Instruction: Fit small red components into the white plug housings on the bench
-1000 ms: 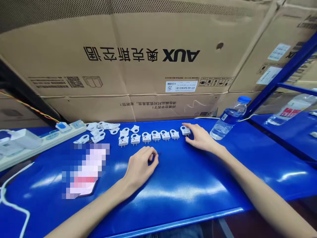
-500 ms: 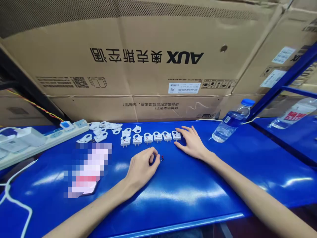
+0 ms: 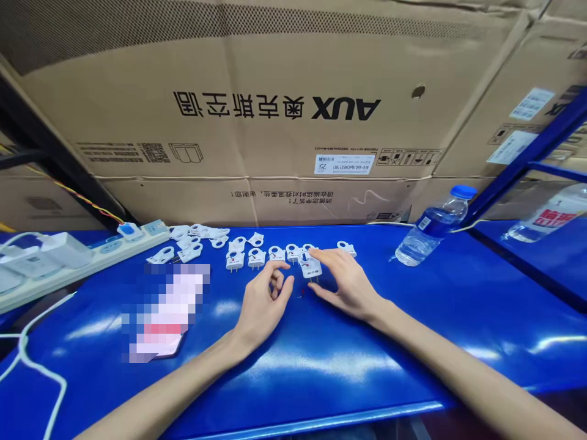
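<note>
Right hand (image 3: 348, 280) is now lifting a white plug (image 3: 311, 267) from its row (image 3: 277, 253), fingers clamping it, at two o'clock from the left hand (image 3: 261, 300), whose thumb and forefinger are standing apart.

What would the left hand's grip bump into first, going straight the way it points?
Probably the white plug in the grip of the right hand, though depth is unclear and the left hand might miss.
</note>
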